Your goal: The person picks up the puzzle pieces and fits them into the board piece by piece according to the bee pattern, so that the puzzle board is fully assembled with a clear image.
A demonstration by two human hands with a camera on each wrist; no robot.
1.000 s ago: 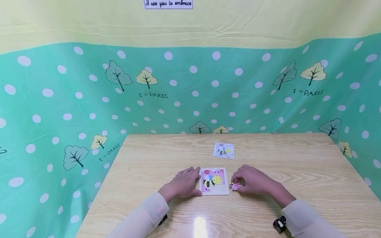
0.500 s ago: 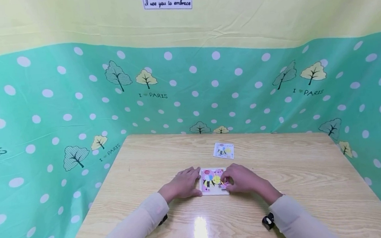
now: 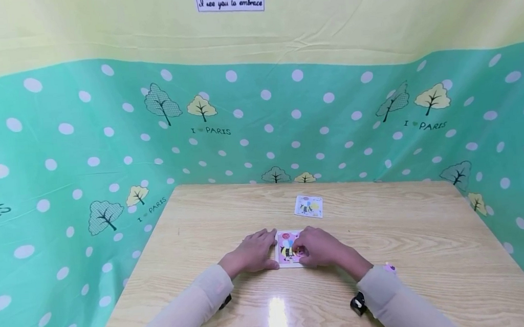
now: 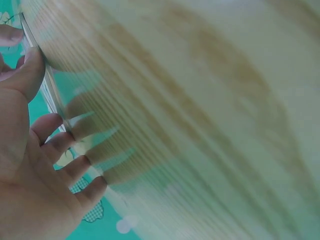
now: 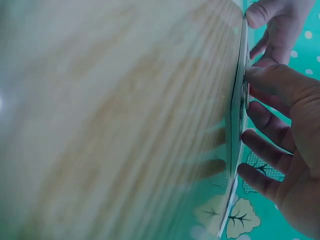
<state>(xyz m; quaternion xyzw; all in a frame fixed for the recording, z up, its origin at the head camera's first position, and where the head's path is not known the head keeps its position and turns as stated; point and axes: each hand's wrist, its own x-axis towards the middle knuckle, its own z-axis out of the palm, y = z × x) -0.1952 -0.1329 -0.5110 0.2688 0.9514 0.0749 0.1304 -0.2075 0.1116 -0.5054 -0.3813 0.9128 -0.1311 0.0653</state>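
Note:
A square jigsaw board (image 3: 290, 266) with a bee picture lies flat on the table. My left hand (image 3: 252, 252) rests at its left side, thumb by the near corner and index finger by the far one. Those fingers look spread and nearly straight in the left wrist view. Over the board's right part, my right hand (image 3: 320, 246) pinches a small pink puzzle piece (image 3: 300, 252) between thumb and fingers, hiding that side of the picture. In the right wrist view, the right hand's thumb and fingertips are right at the board's edge.
A matching bee picture card (image 3: 309, 207) lies behind the board. Another pink puzzle piece (image 3: 390, 267) shows beside my right sleeve. The wooden table (image 3: 219, 213) meets a green dotted curtain (image 3: 224, 151) at the back and sides.
My right hand has carried the pinched puzzle piece leftward from the table onto the board's right part. The other loose piece has come into view by the sleeve. My left hand stays put.

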